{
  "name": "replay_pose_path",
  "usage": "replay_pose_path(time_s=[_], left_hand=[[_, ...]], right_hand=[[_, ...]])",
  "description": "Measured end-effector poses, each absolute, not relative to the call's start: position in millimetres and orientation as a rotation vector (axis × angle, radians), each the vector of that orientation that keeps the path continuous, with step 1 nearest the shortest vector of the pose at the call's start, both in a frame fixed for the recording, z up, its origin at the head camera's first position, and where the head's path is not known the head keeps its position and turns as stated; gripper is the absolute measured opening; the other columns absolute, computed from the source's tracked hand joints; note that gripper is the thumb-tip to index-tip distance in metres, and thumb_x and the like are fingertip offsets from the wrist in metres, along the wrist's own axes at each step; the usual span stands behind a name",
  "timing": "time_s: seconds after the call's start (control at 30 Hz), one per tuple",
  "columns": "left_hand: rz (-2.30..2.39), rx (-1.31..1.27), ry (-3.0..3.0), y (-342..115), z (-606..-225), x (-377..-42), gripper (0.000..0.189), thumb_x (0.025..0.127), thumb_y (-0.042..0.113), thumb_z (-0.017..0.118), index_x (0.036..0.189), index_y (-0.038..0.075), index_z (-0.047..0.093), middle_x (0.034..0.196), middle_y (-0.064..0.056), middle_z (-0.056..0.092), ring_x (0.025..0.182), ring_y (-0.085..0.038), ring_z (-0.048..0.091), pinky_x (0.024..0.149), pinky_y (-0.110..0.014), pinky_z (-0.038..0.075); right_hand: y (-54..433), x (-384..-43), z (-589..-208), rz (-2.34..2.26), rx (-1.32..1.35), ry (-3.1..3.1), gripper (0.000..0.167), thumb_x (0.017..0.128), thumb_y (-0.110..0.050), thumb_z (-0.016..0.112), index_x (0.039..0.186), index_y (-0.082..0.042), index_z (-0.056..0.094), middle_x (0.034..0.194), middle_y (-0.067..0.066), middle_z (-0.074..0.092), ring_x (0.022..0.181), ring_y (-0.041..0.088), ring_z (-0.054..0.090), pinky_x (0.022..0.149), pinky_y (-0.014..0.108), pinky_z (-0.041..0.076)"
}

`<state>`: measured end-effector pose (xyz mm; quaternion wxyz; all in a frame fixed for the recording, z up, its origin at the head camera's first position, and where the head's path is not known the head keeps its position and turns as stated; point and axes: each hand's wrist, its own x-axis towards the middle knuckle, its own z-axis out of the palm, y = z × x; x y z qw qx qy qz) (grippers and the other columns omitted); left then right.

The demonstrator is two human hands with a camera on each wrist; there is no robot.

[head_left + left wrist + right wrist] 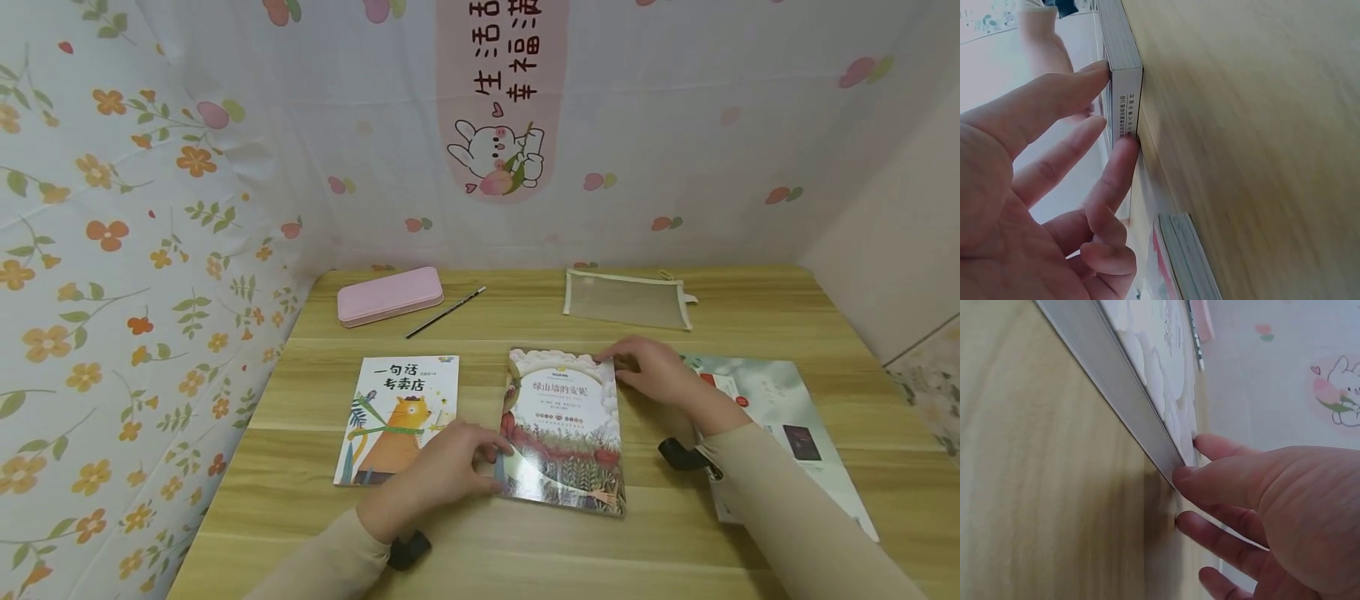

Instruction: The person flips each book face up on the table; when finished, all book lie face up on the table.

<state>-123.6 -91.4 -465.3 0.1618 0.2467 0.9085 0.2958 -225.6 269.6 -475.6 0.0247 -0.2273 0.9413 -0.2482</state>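
Between both hands a paperback book (561, 446) lies flat on the table, its cover showing red flowers and white cloud shapes. My left hand (448, 467) touches its near left corner; in the left wrist view the thumb and a fingertip meet the book's spine (1126, 103). At the far right corner is my right hand (651, 367), its thumb against the side of the book (1129, 394) and its index finger at the far edge. A white book with an orange animal (405, 421) lies beside the left hand, partly covered by it. Under the right forearm lies a pale green book (806, 417).
Along the back of the wooden table (480, 550) stand a pink pencil case (390, 295), a dark pencil (446, 312) and a translucent zip pouch (626, 298). Patterned curtains (637, 125) hang behind the table and at its left side.
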Motion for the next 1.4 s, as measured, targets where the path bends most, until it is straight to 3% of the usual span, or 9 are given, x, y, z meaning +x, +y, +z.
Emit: replay_pose_path(time_s=[0.37, 0.6, 0.8, 0.9, 1.17, 1.4], left_hand=[[0.765, 0.755, 2.65, -86, -464, -121, 0.041, 0.074, 0.031, 0.093, 0.112, 0.026, 0.077, 0.091, 0.01, 0.066, 0.089, -0.01, 0.048, 0.074, -0.024, 0.041], [0.756, 0.751, 2.675, -76, -457, -122, 0.041, 0.08, 0.032, 0.088, 0.12, 0.031, 0.077, 0.103, 0.0, 0.058, 0.076, -0.009, 0.042, 0.063, -0.022, 0.039], [0.73, 0.894, 2.694, -51, -454, -128, 0.033, 0.085, 0.033, 0.085, 0.116, 0.028, 0.078, 0.101, 0.005, 0.062, 0.087, -0.006, 0.054, 0.073, -0.02, 0.044], [0.687, 0.969, 2.687, -35, -453, -135, 0.032, 0.088, 0.034, 0.082, 0.118, 0.026, 0.077, 0.1, 0.005, 0.064, 0.087, -0.006, 0.056, 0.072, -0.019, 0.045], [0.557, 1.076, 2.658, 10, -455, -145, 0.053, 0.088, 0.035, 0.081, 0.137, 0.026, 0.065, 0.105, 0.007, 0.066, 0.087, -0.004, 0.056, 0.07, -0.018, 0.045], [0.472, 1.117, 2.618, 50, -453, -143, 0.058, 0.088, 0.042, 0.079, 0.142, 0.032, 0.06, 0.106, 0.012, 0.064, 0.092, -0.001, 0.056, 0.067, -0.014, 0.043]], right_hand=[[266, -234, -476, -0.774, -0.667, 2.892, 0.035, 0.093, -0.001, 0.072, 0.126, -0.013, 0.074, 0.131, 0.017, 0.069, 0.125, 0.042, 0.061, 0.103, 0.061, 0.048], [286, -214, -479, -0.827, -0.721, 2.941, 0.052, 0.089, -0.009, 0.08, 0.138, -0.006, 0.064, 0.132, 0.02, 0.067, 0.125, 0.044, 0.059, 0.104, 0.063, 0.045], [312, -191, -476, -0.821, -0.619, 2.956, 0.047, 0.091, -0.011, 0.079, 0.136, -0.008, 0.066, 0.134, 0.02, 0.064, 0.125, 0.046, 0.058, 0.101, 0.065, 0.046], [328, -185, -473, -0.833, -0.567, 2.96, 0.045, 0.093, -0.012, 0.077, 0.136, -0.007, 0.066, 0.135, 0.021, 0.063, 0.124, 0.047, 0.058, 0.098, 0.065, 0.048], [377, -172, -474, -0.84, -0.536, 3.046, 0.043, 0.092, -0.007, 0.076, 0.134, -0.007, 0.066, 0.135, 0.022, 0.06, 0.124, 0.049, 0.054, 0.091, 0.067, 0.047], [427, -176, -482, -0.882, -0.436, 3.062, 0.038, 0.09, -0.002, 0.076, 0.127, -0.003, 0.068, 0.134, 0.028, 0.058, 0.124, 0.051, 0.049, 0.093, 0.073, 0.039]])
